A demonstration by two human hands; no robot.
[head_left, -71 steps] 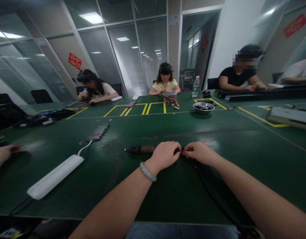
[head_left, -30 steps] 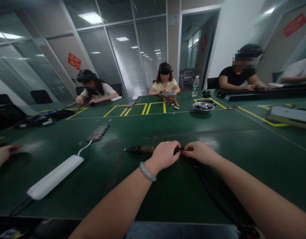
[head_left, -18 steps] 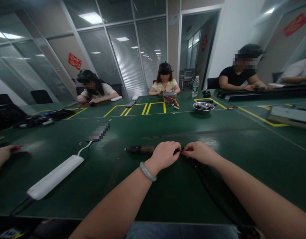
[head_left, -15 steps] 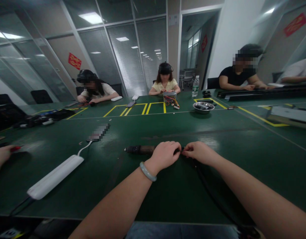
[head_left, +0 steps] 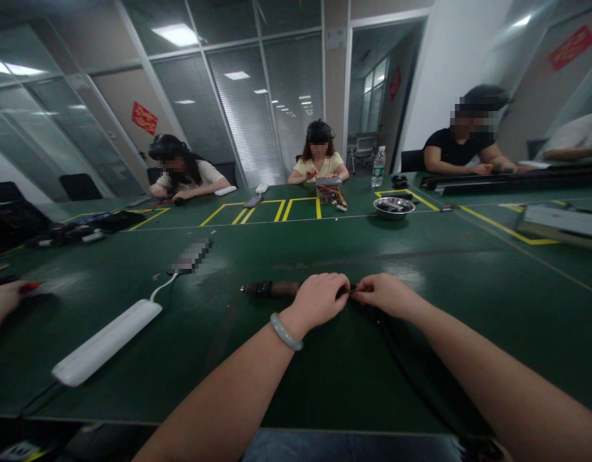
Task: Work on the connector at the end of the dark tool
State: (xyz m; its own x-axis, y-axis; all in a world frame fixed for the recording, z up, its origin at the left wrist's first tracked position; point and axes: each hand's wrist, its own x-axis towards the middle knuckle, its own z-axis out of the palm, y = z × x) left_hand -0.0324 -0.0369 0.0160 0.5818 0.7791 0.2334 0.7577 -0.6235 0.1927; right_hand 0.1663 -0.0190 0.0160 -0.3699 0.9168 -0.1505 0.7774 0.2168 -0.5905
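A dark cylindrical tool (head_left: 282, 290), looking like an electric screwdriver, lies across the green table with its metal tip to the left. My left hand (head_left: 321, 298) wraps around its rear part, fingers curled over it, so that end is hidden. Close beside it, my right hand (head_left: 386, 295) pinches thumb and fingers together at the tool's tail end. What sits in that pinch is small and dark, and I cannot make it out. From below my right hand a black cable (head_left: 402, 359) runs down to the table's front edge.
A white power strip (head_left: 108, 343) and a phone (head_left: 190, 256) lie to the left. Another person's hand (head_left: 4, 301) with a red item reaches in at the left edge. Farther back are a metal bowl (head_left: 394, 215), a bottle (head_left: 378, 167), bundled wires (head_left: 331, 196) and seated people.
My hands and the tool look unmoved. Across the table, a person's hand has risen slightly with a small orange thing in it.
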